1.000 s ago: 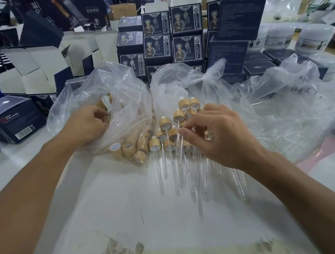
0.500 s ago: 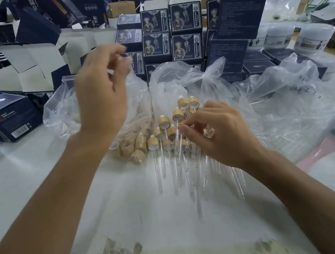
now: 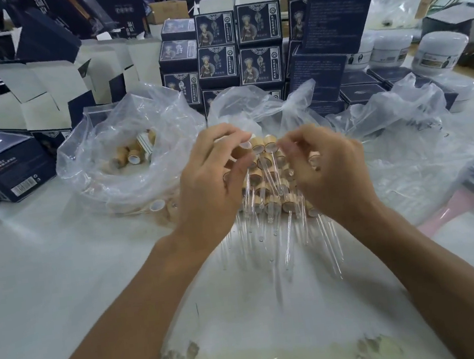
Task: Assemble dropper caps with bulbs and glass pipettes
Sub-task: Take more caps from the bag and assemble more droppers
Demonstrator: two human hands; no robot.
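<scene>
Cap meets pipette over the pile

Left hand (image 3: 210,188) pinches a cap (image 3: 244,148), right hand (image 3: 329,168) fingers look curled round a pipette, too blurry to be sure. Push crooked and that thin glass probably snaps onto the droppers (image 3: 273,201) below.

My left hand (image 3: 209,182) and right hand (image 3: 329,168) hover at twelve o'clock, fingers curled, fingertips nearly meeting.

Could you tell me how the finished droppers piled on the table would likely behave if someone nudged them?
The droppers have round wooden caps and thin clear glass pipettes, so they would probably roll or slide on the smooth white table. The slender glass looks fragile and likely to chip if knocked together.
</scene>
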